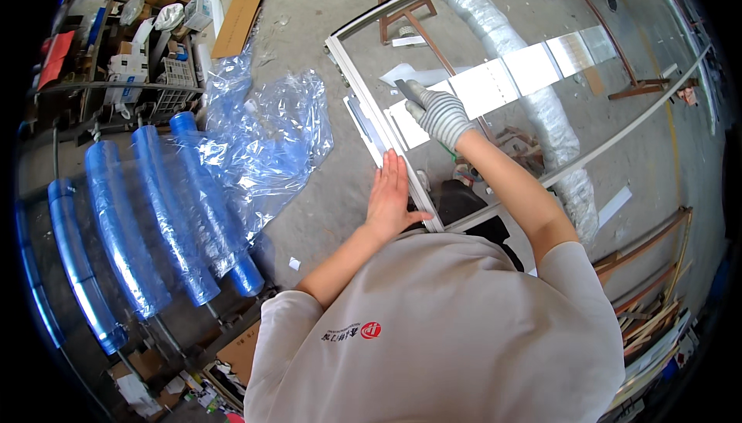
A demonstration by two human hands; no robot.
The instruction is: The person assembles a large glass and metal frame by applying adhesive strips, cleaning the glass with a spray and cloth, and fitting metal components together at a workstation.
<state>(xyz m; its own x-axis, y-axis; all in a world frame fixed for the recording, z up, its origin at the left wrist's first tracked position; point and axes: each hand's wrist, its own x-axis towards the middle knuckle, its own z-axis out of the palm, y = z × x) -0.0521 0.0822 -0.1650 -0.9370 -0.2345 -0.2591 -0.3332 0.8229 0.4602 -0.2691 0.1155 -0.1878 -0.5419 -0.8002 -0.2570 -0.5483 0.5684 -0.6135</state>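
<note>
A large glazed panel with a white frame (pixel 376 117) lies in front of me and stretches to the right. Bare and with its fingers extended, my left hand (pixel 393 197) rests on the frame's left edge near its close corner. My right hand (pixel 442 116), in a grey-and-white striped glove, is closed round a flat dark tool (pixel 410 92) whose exact kind I cannot make out. It is over the glass at the left end of a row of white sheets (pixel 485 87). A small blue-and-white strip (pixel 365 124) sits beside the frame's left edge.
Rolls of blue plastic film (pixel 124 226) hang on a rack at the left, with loose film (pixel 286 141) spread on the floor. Behind them stands a cluttered shelf (pixel 147 59). Brown stands (pixel 408 13) and a wrapped silvery bundle (pixel 553 125) show under the glass.
</note>
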